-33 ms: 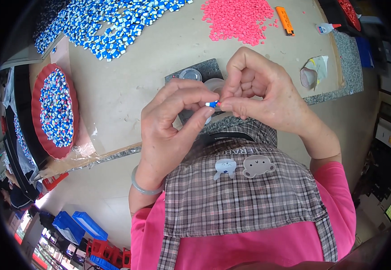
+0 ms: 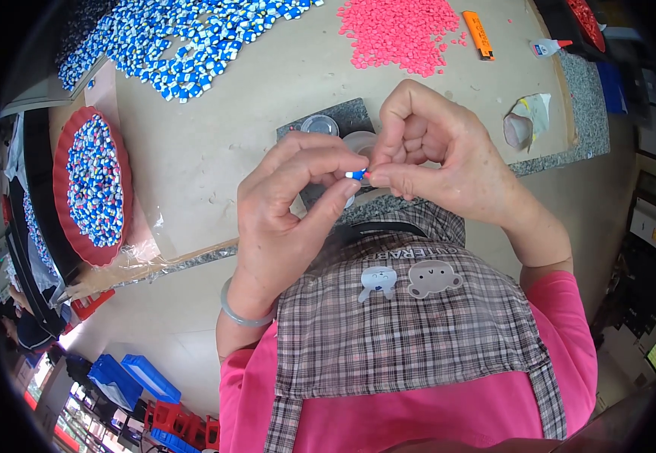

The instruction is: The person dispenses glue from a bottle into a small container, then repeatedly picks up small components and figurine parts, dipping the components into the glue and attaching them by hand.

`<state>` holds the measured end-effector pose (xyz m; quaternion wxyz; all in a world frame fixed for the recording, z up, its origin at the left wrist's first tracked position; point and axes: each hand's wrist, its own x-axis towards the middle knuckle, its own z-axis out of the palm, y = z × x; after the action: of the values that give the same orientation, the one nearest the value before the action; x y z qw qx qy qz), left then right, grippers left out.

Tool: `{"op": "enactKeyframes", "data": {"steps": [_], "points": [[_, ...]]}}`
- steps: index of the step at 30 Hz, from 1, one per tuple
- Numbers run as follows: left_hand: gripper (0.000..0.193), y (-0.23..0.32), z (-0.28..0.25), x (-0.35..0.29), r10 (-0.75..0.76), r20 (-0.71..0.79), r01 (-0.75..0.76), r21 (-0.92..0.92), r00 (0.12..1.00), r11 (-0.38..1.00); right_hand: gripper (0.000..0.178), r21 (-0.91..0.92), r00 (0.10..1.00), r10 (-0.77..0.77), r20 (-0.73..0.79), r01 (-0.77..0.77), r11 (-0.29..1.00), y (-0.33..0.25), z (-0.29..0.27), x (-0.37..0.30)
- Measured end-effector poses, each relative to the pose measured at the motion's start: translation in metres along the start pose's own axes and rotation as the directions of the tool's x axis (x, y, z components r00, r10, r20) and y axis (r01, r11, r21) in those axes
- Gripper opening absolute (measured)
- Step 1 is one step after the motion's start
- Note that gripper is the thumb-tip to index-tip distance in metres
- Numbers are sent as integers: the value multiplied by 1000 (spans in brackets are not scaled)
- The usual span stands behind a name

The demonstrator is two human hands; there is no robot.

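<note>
My left hand (image 2: 286,200) pinches a small blue-and-white piece (image 2: 355,174) between thumb and forefinger. Against its right end, my right hand (image 2: 445,155) holds a tiny pink-red piece (image 2: 367,174) in a thumb-and-finger pinch, and the two pieces touch or nearly touch. Both hands meet just above the near edge of the table. Partly hidden behind them are a round clear-lidded container (image 2: 319,125) on a dark stone slab (image 2: 354,113) and a translucent cup (image 2: 360,140).
Blue-and-white pieces (image 2: 184,45) spread across the far left, beside a pink heap (image 2: 400,34). An orange box-cutter-like object (image 2: 478,35) and a small glue bottle (image 2: 547,47) lie far right, with a torn scrap (image 2: 528,122) nearer. At left stands a red scalloped basket (image 2: 66,189) of finished-looking pieces.
</note>
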<state>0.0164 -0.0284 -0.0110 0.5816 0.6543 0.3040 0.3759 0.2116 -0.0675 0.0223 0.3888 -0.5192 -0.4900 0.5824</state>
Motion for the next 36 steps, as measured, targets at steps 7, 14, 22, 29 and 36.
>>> {"op": "enactKeyframes", "data": {"steps": [7,14,22,29,36], "points": [[21,0,2,2,127,21,-128,212,992,969,28,-80,1000,-19,-20,18,997,2,2,-1],[20,-4,1,2,191,54,-199,269,980,942,29,34,997,75,16,-75,997,1,-1,1],[19,1,1,0,145,15,-145,215,989,966,28,-521,909,-401,-116,288,803,9,5,-5],[19,4,-5,-1,7,-7,-7,-39,1000,999,25,-344,962,-273,-23,249,905,17,-21,-10],[28,-4,-34,7,-290,-233,174,-419,928,891,12,-736,822,-391,-414,-50,675,57,-87,-2]]}}
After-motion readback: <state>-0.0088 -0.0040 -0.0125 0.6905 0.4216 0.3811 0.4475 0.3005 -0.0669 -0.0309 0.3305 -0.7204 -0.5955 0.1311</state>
